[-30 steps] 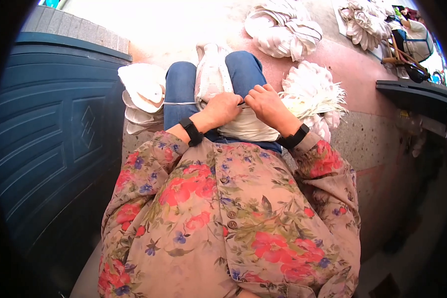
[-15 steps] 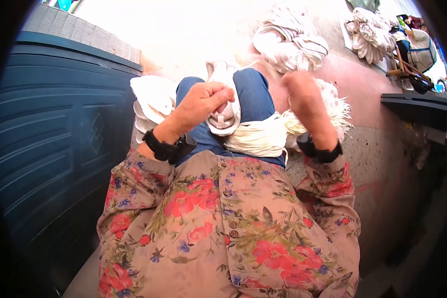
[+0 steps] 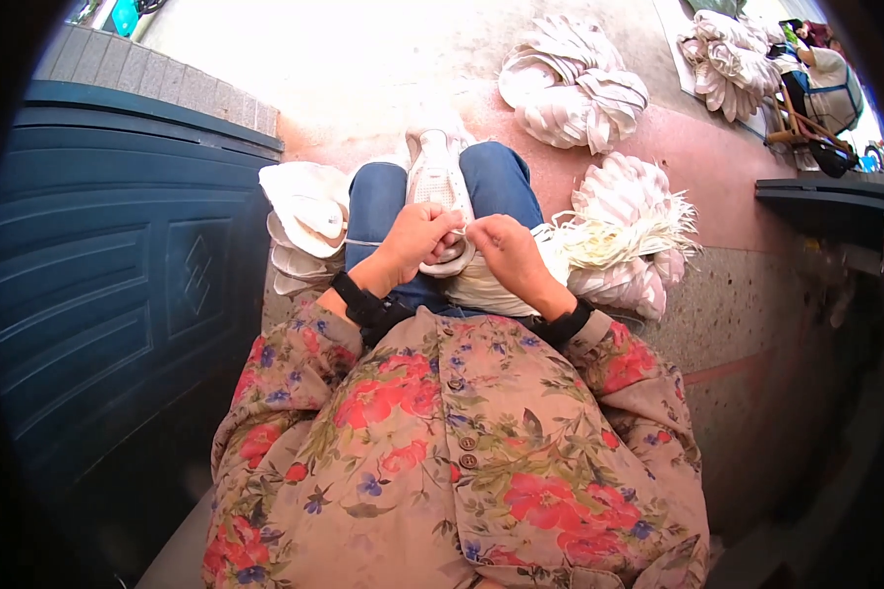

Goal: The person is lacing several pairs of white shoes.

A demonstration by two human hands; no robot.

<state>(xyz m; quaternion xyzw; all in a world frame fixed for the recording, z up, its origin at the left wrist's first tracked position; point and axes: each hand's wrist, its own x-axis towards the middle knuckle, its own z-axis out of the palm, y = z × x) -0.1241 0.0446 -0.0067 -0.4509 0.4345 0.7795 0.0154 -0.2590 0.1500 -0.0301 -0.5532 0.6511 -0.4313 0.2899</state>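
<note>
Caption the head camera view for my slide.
Left hand and right hand close together over a white shoe between blue-jeaned knees, pale bundles on the floor.

The shoe (image 3: pixel 432 182) lies between the two knees (image 3: pixel 375 201). The cords (image 3: pixel 477 285) lie on the right thigh. One stack of shoe pieces (image 3: pixel 293 199) is between left knee and door (image 3: pixel 118 255).

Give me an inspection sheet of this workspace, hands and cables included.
Surface: legs in blue jeans; pinkish floor.
Work items: white shoe between the legs; cream strand bundle on the right leg.
Clutter: white stack at left; fringed pile at right; another white pile beyond.
Hands: left hand and right hand close together over the shoe; grip contents too small to tell.
Cables: nothing seen; thin pale cord across the left leg.
Surroundings: dark blue panelled door at left.
</note>
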